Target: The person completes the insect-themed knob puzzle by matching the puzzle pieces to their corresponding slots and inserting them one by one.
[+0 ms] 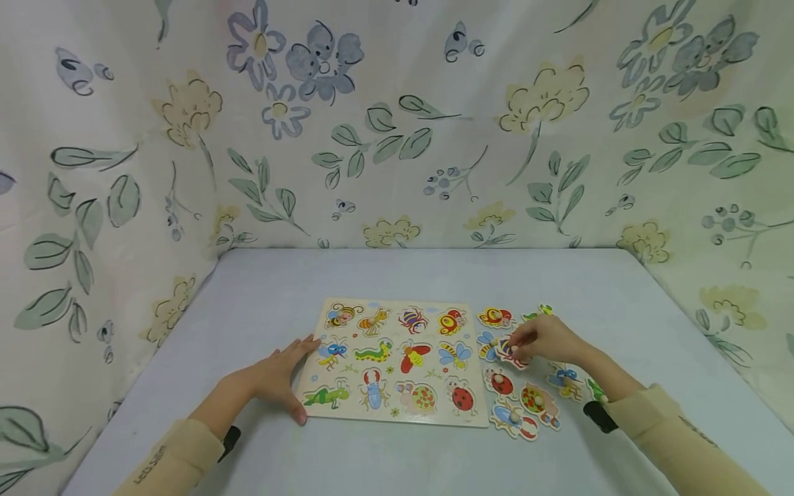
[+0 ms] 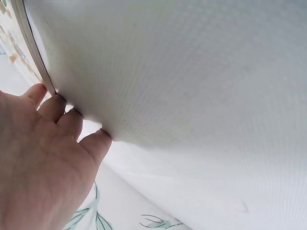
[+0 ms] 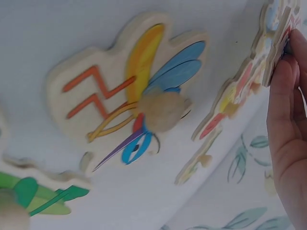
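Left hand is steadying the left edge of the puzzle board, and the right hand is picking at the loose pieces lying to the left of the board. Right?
Not quite. The left hand does steady the puzzle board at its left edge, but the loose pieces that the right hand picks at lie to the right of the board, as the head view shows.

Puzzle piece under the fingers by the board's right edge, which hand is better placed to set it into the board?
Right. The right hand already pinches that puzzle piece just off the board. The left hand rests with fingers against the board's left edge, probably steadying it.
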`<state>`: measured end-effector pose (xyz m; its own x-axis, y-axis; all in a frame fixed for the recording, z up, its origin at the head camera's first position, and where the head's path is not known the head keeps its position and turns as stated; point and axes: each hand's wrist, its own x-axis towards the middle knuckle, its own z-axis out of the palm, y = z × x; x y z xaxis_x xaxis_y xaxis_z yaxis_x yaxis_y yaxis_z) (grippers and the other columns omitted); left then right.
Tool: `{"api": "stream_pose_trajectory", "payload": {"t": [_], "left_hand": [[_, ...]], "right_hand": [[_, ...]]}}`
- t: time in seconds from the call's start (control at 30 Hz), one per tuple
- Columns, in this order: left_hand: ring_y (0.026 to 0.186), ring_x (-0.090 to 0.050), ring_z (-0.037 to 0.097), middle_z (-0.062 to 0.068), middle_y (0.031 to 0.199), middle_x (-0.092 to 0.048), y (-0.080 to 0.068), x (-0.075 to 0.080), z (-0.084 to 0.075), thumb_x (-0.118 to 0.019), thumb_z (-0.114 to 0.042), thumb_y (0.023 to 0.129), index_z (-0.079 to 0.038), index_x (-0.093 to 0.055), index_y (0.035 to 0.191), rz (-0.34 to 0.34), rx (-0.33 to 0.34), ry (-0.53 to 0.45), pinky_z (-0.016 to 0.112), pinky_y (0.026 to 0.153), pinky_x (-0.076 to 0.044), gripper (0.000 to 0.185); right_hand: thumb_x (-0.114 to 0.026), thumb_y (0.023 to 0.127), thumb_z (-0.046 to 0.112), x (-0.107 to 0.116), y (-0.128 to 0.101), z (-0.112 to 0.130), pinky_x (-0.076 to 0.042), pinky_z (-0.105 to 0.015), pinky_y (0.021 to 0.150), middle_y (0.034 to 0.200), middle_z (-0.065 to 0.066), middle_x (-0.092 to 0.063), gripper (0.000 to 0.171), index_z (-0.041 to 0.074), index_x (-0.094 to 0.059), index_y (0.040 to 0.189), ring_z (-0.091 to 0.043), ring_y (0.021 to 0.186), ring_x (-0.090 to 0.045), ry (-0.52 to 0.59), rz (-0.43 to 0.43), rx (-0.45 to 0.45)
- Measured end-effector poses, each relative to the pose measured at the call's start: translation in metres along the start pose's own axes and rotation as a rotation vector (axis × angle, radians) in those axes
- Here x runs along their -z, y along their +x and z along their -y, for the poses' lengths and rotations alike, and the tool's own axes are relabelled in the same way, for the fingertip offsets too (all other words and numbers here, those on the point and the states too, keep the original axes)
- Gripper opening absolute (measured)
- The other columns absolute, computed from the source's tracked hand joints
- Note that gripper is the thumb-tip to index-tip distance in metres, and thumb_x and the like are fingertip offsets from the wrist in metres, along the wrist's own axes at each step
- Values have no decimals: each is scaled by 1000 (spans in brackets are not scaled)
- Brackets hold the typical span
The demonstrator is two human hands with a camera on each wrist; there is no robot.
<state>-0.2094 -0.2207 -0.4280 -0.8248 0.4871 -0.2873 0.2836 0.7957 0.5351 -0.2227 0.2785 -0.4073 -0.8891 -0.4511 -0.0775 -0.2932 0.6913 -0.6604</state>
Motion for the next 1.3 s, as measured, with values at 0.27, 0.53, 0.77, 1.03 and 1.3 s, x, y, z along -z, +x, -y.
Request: {"api": "stream_pose_trajectory", "payload": {"t": [0.27,0.53,0.77,1.03,1.3], "left_hand": [[143,-11,48,24,158,-15,2,1,-1,-96,-42,48,-1,-23,152,-3,11,14,66,113,-11,133],[144,-11,47,23,159,-15,3,1,0,-96,-41,48,-2,-23,152,-8,15,22,66,113,-10,133],[144,-12,47,23,159,-16,3,0,2,-96,-41,47,-2,-24,152,-13,18,22,66,113,-11,133],[144,-11,46,23,159,-15,2,1,3,-96,-42,48,-2,-23,152,-13,25,25,65,113,-10,134],[144,-12,46,24,158,-15,1,1,1,-95,-41,49,0,-21,152,0,20,19,64,114,-10,134]], "right_hand": [[-75,83,7,-5,12,11,-50,-23,57,79,1,-68,8,2,-74,89,-13,68,-57,2,9,5],[-76,82,7,-14,29,21,-50,-23,58,78,2,-68,8,3,-74,87,-12,68,-57,-22,-2,24],[-78,80,7,-22,44,30,-51,-24,58,77,1,-70,8,2,-74,86,-10,68,-60,-22,-21,71],[-78,80,7,-28,56,41,-52,-27,61,79,0,-70,9,2,-75,87,-11,69,-61,-11,-30,46],[-78,81,8,-34,61,39,-51,-26,60,78,2,-69,8,3,-75,86,-10,68,-58,-11,-30,9]]}}
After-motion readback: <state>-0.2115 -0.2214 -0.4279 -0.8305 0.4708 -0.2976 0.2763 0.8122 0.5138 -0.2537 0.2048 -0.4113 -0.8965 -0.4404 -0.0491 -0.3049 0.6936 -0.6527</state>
